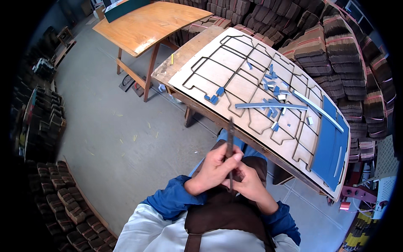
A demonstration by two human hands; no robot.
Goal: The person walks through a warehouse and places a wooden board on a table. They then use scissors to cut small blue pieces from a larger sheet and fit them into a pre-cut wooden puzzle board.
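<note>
In front of my apron, my left hand (217, 166) is closed around the middle of a long, thin dark bar (230, 133), held upright in the view with its far end toward the board's front edge. My right hand (251, 185) is closed beside it, fingertips at the bar's lower end; whether they pinch anything else is hidden. Beyond my hands lies a pale wooden die board (218, 69) with dark blade lines in outline. Small blue foam pieces (214, 99) and two long blue strips, one (268, 106) near the middle, rest on it.
Blue foam sheets (329, 147) lie on the board's right end. A wooden workbench (191, 49) carries the board; a second orange-brown table (155, 21) stands behind at left. Bundled brown cardboard (310, 42) is stacked at far right, with more bundles (69, 201) lower left. Yellow scraps dot the floor.
</note>
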